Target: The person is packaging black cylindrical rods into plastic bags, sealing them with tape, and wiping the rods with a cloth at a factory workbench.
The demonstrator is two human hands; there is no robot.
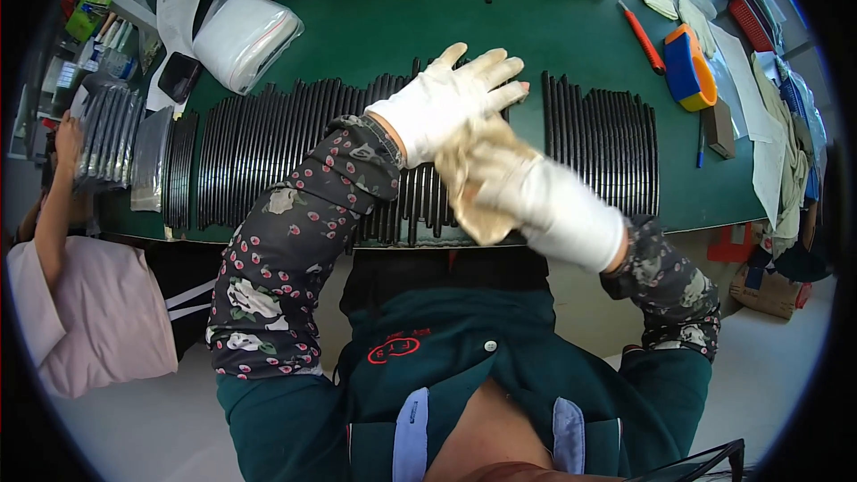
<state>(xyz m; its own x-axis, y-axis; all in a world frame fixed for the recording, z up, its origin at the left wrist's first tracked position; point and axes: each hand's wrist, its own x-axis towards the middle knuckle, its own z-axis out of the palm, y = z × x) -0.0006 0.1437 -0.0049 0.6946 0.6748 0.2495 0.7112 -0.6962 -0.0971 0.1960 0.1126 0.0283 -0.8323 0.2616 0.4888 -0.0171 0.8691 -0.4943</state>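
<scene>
Cloth [471, 186], tan and crumpled, sits bunched between the 2 white-gloved hands, above the near edge of the green table [375, 31]. It hangs over the row of thin black strips [295, 147] that lie side by side across the table. The right hand [518, 180] has its fingers curled around the cloth, gripping it from the right and below. The left hand [451, 98] lies over the top of the cloth with its fingers stretched out flat and slightly apart, pointing to the right; its palm presses down on the cloth, and whether it also touches the strips cannot be told. Both forearms wear dark floral sleeve covers. A second group of black strips [603, 138] lies to the right of the hands. Farther right on the table rest an orange and blue tape dispenser [689, 70] and an orange utility knife [641, 37]. At the far left stands a white padded bundle in clear wrap [243, 36], and another person in a pink top [85, 303] sits at the left end
</scene>
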